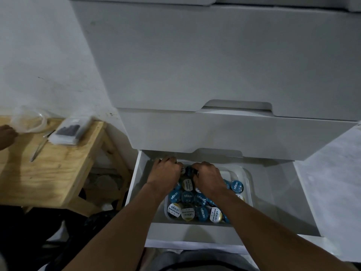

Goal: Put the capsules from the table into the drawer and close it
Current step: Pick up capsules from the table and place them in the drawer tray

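Note:
The bottom white drawer [273, 192] stands pulled out. Inside it sits a clear plastic tub [246, 180] packed with several blue and white-and-gold coffee capsules [187, 196]. Both my hands reach down into the far end of the tub. My left hand [167, 170] curls over the capsules at the tub's far-left corner. My right hand [208, 176] is beside it, fingers bent down onto the capsules. Whether either hand grips a capsule is hidden by the knuckles.
A wooden table [58, 173] stands left of the drawer unit, carrying a clear plastic bag [29, 119], a stack of small zip bags [68, 132] and metal tweezers [40, 146]. Another person's hand [5, 135] is at the left edge. Closed white drawers [214, 65] rise above.

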`<act>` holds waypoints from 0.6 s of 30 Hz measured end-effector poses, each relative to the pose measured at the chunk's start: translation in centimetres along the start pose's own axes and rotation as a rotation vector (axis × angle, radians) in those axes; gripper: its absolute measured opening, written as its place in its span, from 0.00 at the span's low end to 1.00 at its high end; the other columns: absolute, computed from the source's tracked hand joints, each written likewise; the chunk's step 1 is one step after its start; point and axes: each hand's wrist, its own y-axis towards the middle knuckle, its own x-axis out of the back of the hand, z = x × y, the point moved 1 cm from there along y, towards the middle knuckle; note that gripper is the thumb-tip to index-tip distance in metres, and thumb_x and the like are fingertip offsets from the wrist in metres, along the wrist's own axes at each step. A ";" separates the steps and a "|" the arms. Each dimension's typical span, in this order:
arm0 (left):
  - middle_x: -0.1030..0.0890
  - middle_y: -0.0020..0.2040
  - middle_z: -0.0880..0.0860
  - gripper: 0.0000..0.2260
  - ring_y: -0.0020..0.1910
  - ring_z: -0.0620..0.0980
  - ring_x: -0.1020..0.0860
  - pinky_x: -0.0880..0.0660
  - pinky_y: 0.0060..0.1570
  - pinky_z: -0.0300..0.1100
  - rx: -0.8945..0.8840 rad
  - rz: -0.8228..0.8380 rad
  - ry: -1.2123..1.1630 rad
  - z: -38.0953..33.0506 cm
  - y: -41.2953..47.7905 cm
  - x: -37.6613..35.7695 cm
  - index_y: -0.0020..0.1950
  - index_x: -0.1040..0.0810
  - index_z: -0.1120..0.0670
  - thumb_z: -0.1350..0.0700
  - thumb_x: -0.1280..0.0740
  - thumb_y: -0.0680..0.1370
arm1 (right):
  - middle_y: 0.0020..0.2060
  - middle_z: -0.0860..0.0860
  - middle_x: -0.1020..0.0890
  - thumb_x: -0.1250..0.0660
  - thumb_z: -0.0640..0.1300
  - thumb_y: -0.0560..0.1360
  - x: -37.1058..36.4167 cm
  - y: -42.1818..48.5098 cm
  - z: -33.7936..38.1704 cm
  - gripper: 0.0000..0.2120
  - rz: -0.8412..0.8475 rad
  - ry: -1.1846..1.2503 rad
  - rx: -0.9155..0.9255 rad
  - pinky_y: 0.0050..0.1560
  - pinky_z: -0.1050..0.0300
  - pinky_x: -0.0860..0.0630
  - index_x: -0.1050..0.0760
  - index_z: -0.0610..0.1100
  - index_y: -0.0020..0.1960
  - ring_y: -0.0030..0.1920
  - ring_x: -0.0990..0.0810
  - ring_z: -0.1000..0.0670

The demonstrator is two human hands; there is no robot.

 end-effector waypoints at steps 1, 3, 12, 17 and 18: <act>0.23 0.58 0.54 0.14 0.59 0.53 0.27 0.31 0.63 0.52 0.001 0.002 -0.001 -0.1 0.0 0.1 0.59 0.25 0.53 0.53 0.32 0.75 | 0.51 0.40 0.20 0.37 0.36 0.74 0.0 0.0 0.0 0.16 0.005 0.000 0.002 0.50 0.53 0.24 0.23 0.43 0.60 0.51 0.21 0.40; 0.23 0.58 0.54 0.14 0.59 0.53 0.27 0.31 0.63 0.52 0.004 -0.003 -0.009 -0.4 0.0 0.2 0.60 0.26 0.53 0.54 0.33 0.75 | 0.51 0.40 0.20 0.37 0.36 0.73 0.1 0.0 -0.1 0.15 0.008 -0.006 0.009 0.49 0.53 0.24 0.22 0.43 0.59 0.50 0.21 0.40; 0.24 0.58 0.56 0.12 0.58 0.55 0.26 0.29 0.59 0.51 0.063 0.020 0.036 -2.1 0.3 1.2 0.59 0.24 0.52 0.55 0.36 0.77 | 0.51 0.41 0.22 0.36 0.37 0.73 1.3 -1.1 -1.6 0.14 -0.005 -0.006 0.035 0.51 0.51 0.25 0.23 0.42 0.58 0.51 0.22 0.39; 0.24 0.56 0.56 0.13 0.56 0.55 0.25 0.28 0.57 0.51 0.205 -0.034 -0.149 -3.0 -0.9 1.8 0.60 0.25 0.54 0.51 0.38 0.78 | 0.53 0.41 0.22 0.37 0.42 0.76 2.7 -2.0 -2.7 0.13 -0.085 -0.013 0.044 0.51 0.50 0.24 0.24 0.41 0.58 0.53 0.23 0.41; 0.23 0.55 0.56 0.13 0.55 0.55 0.25 0.27 0.55 0.50 0.226 -0.050 -0.167 -3.3 -1.3 2.0 0.59 0.25 0.54 0.51 0.38 0.78 | 0.54 0.41 0.22 0.37 0.44 0.76 3.0 -2.2 -3.0 0.13 -0.084 -0.024 0.050 0.53 0.49 0.24 0.25 0.41 0.59 0.54 0.24 0.41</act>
